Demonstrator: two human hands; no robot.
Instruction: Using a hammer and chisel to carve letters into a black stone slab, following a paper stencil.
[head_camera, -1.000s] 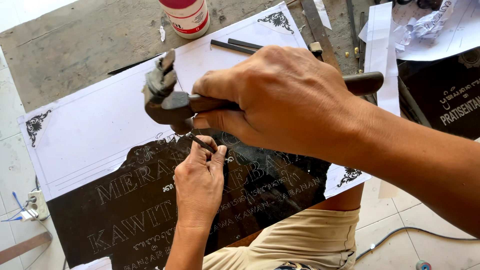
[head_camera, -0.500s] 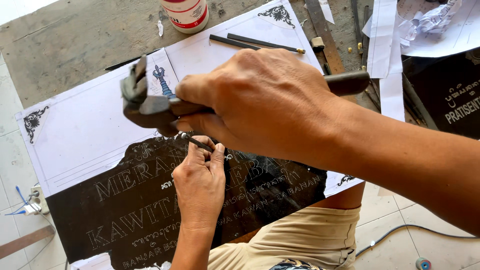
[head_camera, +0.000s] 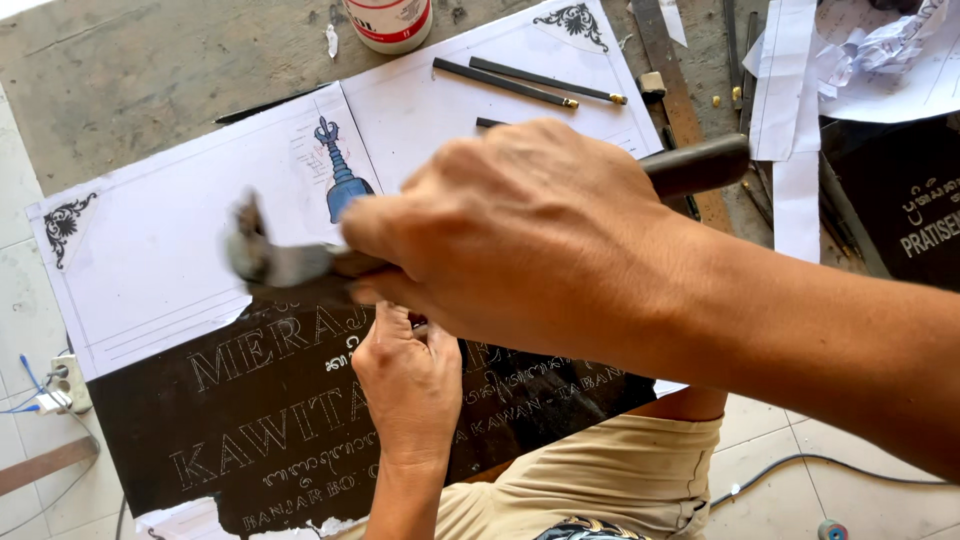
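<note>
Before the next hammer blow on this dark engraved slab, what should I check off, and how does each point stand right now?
1. Right hand grips the hammer handle firmly: ok.
2. Left hand rests on the dark slab: ok.
3. Chisel seated under the hammer head: cannot tell, hidden by the right hand.
4. Hammer head clear of left fingers: cannot tell, head is motion-blurred.
5. Paper template lies flat on the slab: ok.
6. Pencils lie away from the strike spot: ok.

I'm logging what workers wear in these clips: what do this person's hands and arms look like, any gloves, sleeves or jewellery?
Both the right hand and the left hand are bare: no gloves, and no rings or watch in view. Both forearms are uncovered as far as the frame shows, with no sleeve visible.
</note>
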